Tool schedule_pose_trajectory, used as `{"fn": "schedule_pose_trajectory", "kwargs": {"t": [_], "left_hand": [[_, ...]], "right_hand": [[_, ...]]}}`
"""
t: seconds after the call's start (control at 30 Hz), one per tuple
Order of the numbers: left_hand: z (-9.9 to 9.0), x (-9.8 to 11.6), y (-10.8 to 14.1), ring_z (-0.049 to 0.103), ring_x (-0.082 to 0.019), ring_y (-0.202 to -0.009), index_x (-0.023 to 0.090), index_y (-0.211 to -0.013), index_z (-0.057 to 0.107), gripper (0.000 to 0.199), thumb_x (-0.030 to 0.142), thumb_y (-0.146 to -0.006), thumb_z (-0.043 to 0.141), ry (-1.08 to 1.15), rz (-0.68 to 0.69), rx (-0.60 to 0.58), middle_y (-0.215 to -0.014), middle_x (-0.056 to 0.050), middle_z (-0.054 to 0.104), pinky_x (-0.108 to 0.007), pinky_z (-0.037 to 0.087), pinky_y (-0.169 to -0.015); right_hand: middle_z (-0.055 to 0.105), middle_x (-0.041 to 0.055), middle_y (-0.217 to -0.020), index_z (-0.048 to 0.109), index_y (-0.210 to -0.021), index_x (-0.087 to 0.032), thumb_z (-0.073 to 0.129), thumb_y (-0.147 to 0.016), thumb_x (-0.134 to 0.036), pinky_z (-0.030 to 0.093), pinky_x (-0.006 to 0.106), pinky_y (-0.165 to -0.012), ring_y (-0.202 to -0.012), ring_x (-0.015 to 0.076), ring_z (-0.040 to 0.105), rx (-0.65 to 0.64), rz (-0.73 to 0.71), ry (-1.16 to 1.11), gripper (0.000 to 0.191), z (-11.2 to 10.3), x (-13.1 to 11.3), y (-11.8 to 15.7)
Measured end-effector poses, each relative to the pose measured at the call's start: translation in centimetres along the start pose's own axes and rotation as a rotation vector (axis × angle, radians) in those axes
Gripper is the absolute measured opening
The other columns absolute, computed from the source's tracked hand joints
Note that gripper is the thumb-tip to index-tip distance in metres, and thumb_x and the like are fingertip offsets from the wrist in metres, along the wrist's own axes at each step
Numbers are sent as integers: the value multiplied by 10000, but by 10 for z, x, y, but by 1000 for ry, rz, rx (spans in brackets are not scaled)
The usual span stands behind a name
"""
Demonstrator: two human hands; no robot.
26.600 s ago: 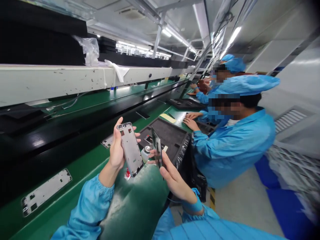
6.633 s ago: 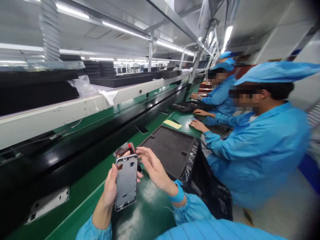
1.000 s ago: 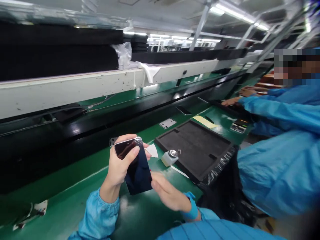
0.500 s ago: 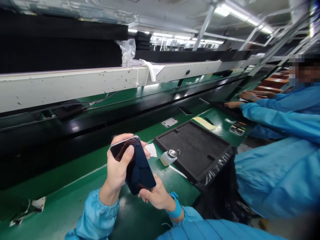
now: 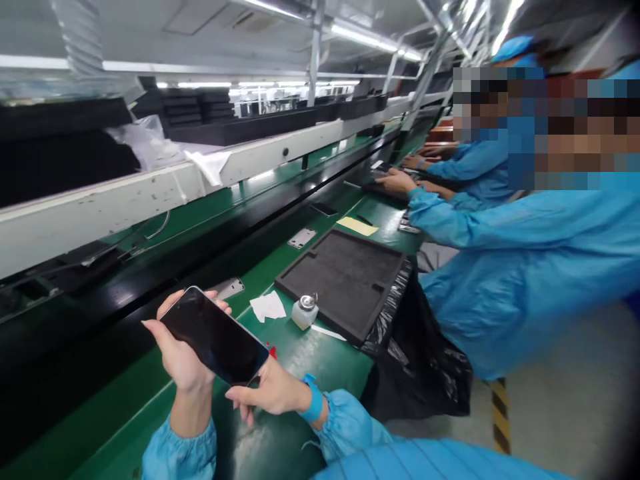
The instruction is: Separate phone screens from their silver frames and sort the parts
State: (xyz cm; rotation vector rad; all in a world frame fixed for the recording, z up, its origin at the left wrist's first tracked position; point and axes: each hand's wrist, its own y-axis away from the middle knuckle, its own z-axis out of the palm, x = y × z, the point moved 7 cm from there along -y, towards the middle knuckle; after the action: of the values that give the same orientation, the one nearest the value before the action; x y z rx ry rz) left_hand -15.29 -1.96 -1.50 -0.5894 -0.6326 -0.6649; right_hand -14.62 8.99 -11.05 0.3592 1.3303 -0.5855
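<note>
A dark-screened phone is held tilted above the green bench, screen up. My left hand wraps round its upper left end, thumb off the glass and fingertips showing past the far edge. At the lower right end, my right hand grips the phone's corner, with a blue band on the wrist. Just beyond the phone lie a metal phone plate and a white wipe. A small bottle with a metal top stands right of the wipe, beside a white stick.
A black foam tray lies on the bench, with a black plastic bag hanging by it. Beyond are another plate, a yellow paper and a dark phone. Co-workers in blue sit at the right.
The view has swung right. The phone has turned to lie more sideways, and my left thumb has come off its screen. A co-worker's hands now hold a phone.
</note>
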Motion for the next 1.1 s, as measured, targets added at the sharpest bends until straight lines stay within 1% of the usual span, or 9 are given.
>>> {"fn": "schedule_pose_trajectory", "kwargs": {"t": [0.13,0.23,0.4,0.53,0.67,0.73,0.83,0.97,1.1], "left_hand": [[-4,-25,-5,787,-256,-703,284,-1018,762,467,671,-1064,505,-96,-176,78,-908,-74,843,-381,677,-682],[10,-48,-8,791,-265,-675,263,-1012,751,448,580,-1105,448,-151,-332,89,-896,-94,841,-377,679,-645],[70,-91,-14,804,-277,-671,189,-1048,717,408,497,-1125,461,-181,-482,-8,-873,-126,828,-390,686,-645],[115,-124,-18,819,-286,-689,162,-1099,677,431,471,-1155,382,-199,-526,-59,-902,-152,832,-393,691,-652],[141,-159,-33,834,-280,-749,163,-1100,676,493,505,-1165,327,-189,-512,-119,-982,-158,842,-410,702,-712],[147,-185,-51,842,-282,-840,166,-1107,688,512,528,-1164,330,-170,-541,-121,-1035,-157,839,-430,702,-787],[149,-230,-95,827,-287,-984,161,-1185,712,565,555,-1165,307,-151,-538,-60,-1098,-163,820,-468,680,-909],[140,-297,-155,797,-310,-1036,127,-1289,717,553,541,-1160,374,-210,-541,93,-1129,-190,778,-495,671,-895],[131,-348,-187,758,-261,-1044,151,-1340,676,425,495,-1104,596,-220,-519,153,-1221,-135,738,-461,663,-885]], "right_hand": [[706,40,-609,651,-654,-239,707,-883,-768,592,331,-601,-526,178,677,43,-77,46,580,-31,-19,13],[682,44,-579,657,-621,-233,461,-1022,-797,534,305,-568,-493,132,621,136,-122,87,719,-68,-31,28],[585,19,-496,626,-582,-233,501,-967,-882,389,251,-425,-404,100,487,243,-112,86,765,-121,-38,47],[509,-9,-428,564,-558,-208,482,-913,-956,299,218,-355,-346,87,410,280,-105,168,831,-163,-44,51],[515,-34,-450,552,-623,-198,437,-943,-945,331,209,-381,-354,85,429,318,-103,199,821,-204,-44,50],[576,-27,-515,590,-732,-191,418,-933,-961,385,220,-419,-386,100,485,312,-125,154,814,-221,-40,54],[633,-4,-600,617,-825,-185,408,-964,-933,409,233,-465,-432,113,519,352,-147,162,789,-249,-32,71],[591,5,-575,616,-773,-214,400,-1038,-834,356,276,-477,-457,149,488,442,-115,313,708,-285,-25,97],[595,19,-604,569,-689,-239,473,-1104,-623,386,319,-563,-551,189,547,409,-75,568,573,-306,-30,100]]}}
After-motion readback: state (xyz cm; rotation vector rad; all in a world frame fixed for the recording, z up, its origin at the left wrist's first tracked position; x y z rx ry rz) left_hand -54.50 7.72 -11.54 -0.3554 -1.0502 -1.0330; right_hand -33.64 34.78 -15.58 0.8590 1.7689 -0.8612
